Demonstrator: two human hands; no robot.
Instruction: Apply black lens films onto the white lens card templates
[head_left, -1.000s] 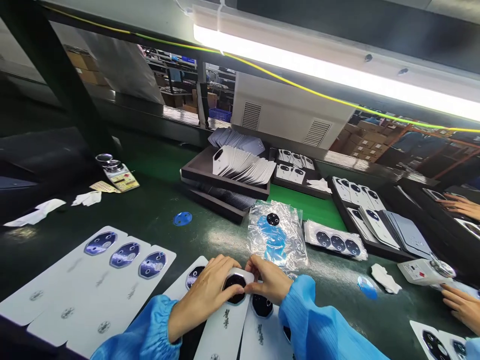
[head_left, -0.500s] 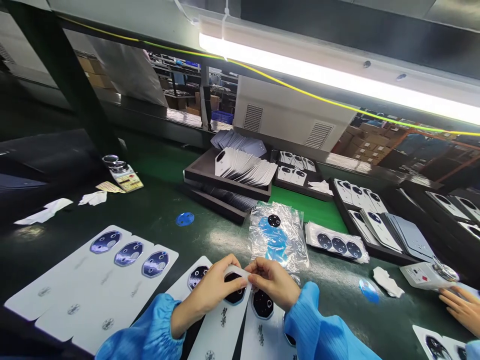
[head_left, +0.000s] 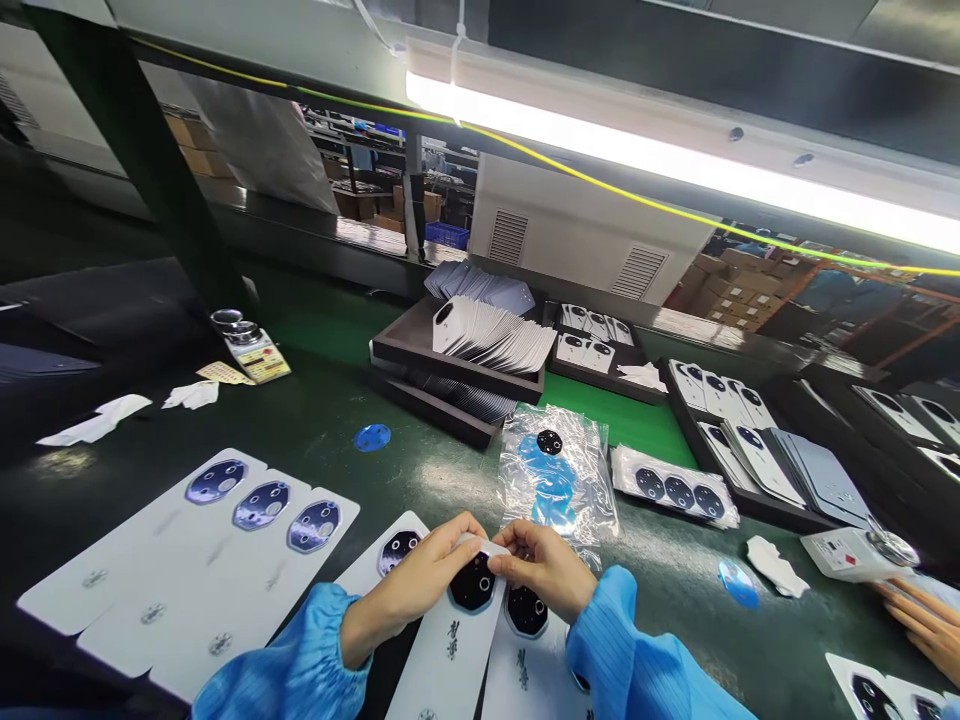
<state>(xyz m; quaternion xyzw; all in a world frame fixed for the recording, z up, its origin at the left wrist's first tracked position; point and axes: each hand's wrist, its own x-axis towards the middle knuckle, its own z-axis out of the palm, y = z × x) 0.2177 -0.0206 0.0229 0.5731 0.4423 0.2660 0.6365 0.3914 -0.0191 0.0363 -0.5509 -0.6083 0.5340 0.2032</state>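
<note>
The left hand (head_left: pixel 416 580) and the right hand (head_left: pixel 547 570) both pinch the top end of a white card (head_left: pixel 439 665), by its dark patch (head_left: pixel 474 585). A second card (head_left: pixel 544 670) is just to the right. I can't quite see behind the white card.

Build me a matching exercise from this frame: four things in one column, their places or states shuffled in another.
Things
1. Front-centre white panel
2. Fanned white panels
3. Clear plastic bag
4. Light tube

Places or states
A. glowing overhead
B. inside a dark tray
C. held at its far end
D. blue showing through it

Pairs: 1-C, 2-B, 3-D, 4-A
</note>
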